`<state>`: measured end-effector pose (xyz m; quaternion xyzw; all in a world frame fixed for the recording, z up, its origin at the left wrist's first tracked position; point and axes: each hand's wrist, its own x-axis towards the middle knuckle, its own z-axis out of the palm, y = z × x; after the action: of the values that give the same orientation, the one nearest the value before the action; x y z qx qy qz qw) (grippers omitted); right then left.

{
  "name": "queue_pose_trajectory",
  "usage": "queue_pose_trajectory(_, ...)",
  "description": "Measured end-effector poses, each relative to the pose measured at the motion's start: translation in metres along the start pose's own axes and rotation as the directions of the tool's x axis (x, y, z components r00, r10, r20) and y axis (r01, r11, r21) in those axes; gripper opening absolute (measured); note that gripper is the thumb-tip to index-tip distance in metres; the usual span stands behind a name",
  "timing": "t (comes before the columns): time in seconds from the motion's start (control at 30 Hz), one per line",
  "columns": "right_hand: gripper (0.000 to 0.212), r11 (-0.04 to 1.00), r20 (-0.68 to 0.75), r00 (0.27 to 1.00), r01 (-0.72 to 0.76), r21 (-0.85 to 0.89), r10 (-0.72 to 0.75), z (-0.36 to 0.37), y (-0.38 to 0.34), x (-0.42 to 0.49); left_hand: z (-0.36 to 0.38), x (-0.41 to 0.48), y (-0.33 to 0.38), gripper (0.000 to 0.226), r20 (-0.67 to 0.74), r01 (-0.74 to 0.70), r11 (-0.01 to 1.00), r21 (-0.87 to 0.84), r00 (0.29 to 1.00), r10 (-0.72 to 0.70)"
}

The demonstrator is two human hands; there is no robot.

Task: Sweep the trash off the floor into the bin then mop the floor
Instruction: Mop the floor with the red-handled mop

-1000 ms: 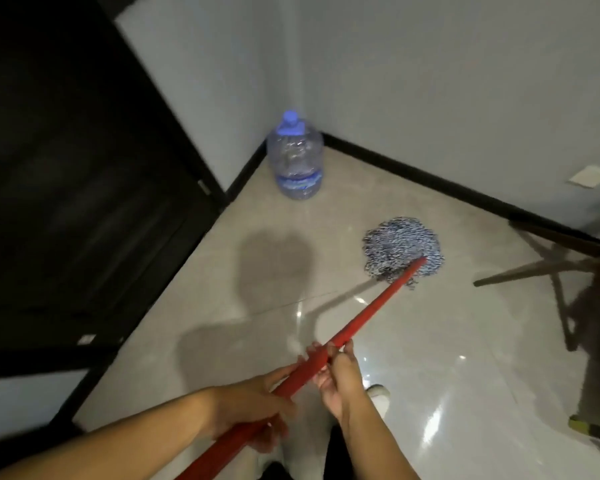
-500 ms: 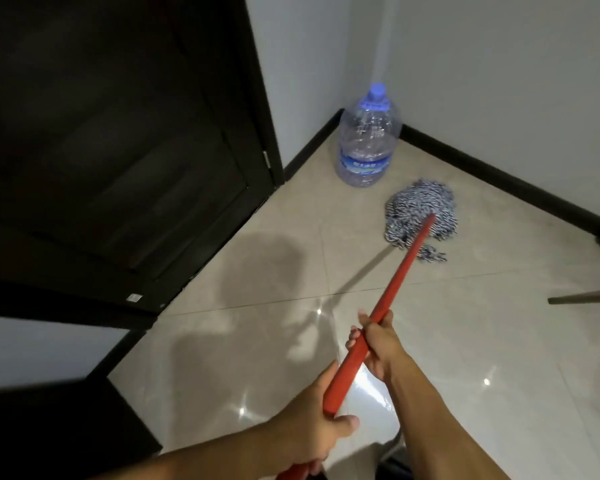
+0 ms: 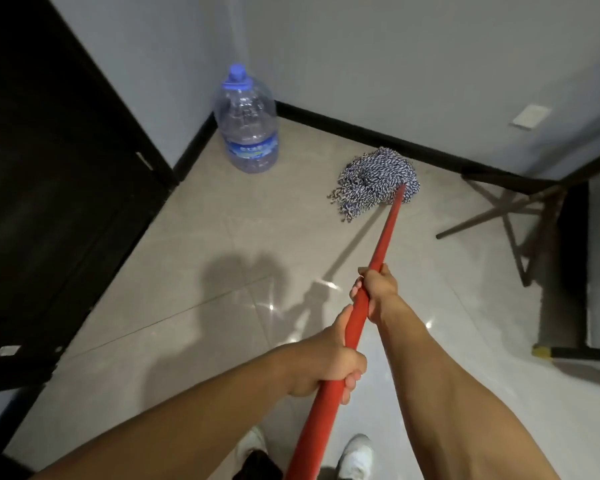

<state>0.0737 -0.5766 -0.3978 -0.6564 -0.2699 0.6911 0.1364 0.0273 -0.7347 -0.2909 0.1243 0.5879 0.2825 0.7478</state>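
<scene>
while both hands hold the red mop handle (image 3: 386,237), the mopping part of the job is going on. the left hand (image 3: 329,365) is wrapped round the handle low down, close to the body. the right hand (image 3: 374,289) is wrapped round it higher up, nearer the mop. both hands grip tight, with fingers curled round the stick. the mop head (image 3: 374,178), made of blue and white strings, lies flat on the floor (image 3: 222,244), near the black strip (image 3: 361,130) at the bottom of the wall. it is well apart from the big clear water bottle (image 3: 246,126) that stands in the corner, and near the thin legs of a folding stand (image 3: 482,220) on the right. a dark door (image 3: 49,168) is on the left, and two white shoes (image 3: 357,452) show at the bottom. no trash and no bin can be seen, so the sweeping part looks done, but i cannot be sure. the floor is shiny, and i cannot tell which bits are wet. i think the next move is to pull the mop back toward the feet, or slide it sideways along the wall. that needs a steady push down so the strings rub the tiles. care is needed so the mop does not bump the bottle or catch on the stand legs
</scene>
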Motion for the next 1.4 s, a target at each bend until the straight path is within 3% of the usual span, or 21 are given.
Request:
queue_pose_trajectory(0.23,0.030,0.995,-0.037,0.995,-0.090,-0.035,0.089,-0.109,0.017,-0.014,0.079,0.018,-0.026,0.100,0.005,0.076,0.989,0.126,0.997,-0.078)
queue_pose_trajectory(0.4,0.038,0.995,-0.004,0.998,-0.065,-0.073,0.065,-0.121,0.035,-0.028,0.102,0.004,-0.058,0.097,-0.099,0.081,0.995,-0.055,0.991,-0.086)
queue_pose_trajectory(0.6,0.044,0.985,0.122,0.986,-0.092,-0.146,0.111,-0.078,0.054,-0.049,0.090,-0.034,-0.086,0.095,-0.222,0.001,0.972,-0.234,0.974,-0.054)
queue_pose_trajectory(0.8,0.041,0.961,0.265,0.947,-0.115,-0.251,0.182,0.010,0.085,-0.071,0.058,-0.067,-0.126,0.088,-0.467,-0.169,0.961,-0.221,0.883,0.048)
queue_pose_trajectory(0.93,0.051,0.944,0.362,0.908,-0.095,-0.315,0.212,0.078,0.126,-0.096,0.017,-0.107,-0.154,0.050,-0.461,-0.166,0.944,-0.285,0.887,0.017)
queue_pose_trajectory(1.03,0.056,0.928,0.426,0.877,-0.056,-0.368,0.222,0.119,0.155,-0.117,-0.015,-0.132,-0.174,0.089,-0.532,-0.117,0.978,-0.173,0.847,0.008)
queue_pose_trajectory(1.1,0.064,0.921,0.460,0.857,-0.039,-0.388,0.230,0.134,0.172,-0.129,-0.024,-0.146,-0.183,0.084,-0.546,-0.093,0.985,-0.146,0.838,-0.002)
queue_pose_trajectory(1.2,0.065,0.924,0.472,0.862,0.013,-0.382,0.184,0.132,0.191,-0.145,-0.017,-0.153,-0.198,0.079,-0.500,-0.075,0.967,-0.243,0.864,-0.059)
queue_pose_trajectory(1.33,0.059,0.944,0.394,0.916,0.056,-0.325,0.081,0.077,0.208,-0.163,0.028,-0.151,-0.218,0.091,-0.402,-0.016,0.964,-0.265,0.911,-0.095)
queue_pose_trajectory(1.4,0.046,0.960,0.352,0.935,0.056,-0.276,0.046,0.036,0.216,-0.171,0.058,-0.150,-0.229,0.095,-0.354,0.005,0.974,-0.227,0.931,-0.087)
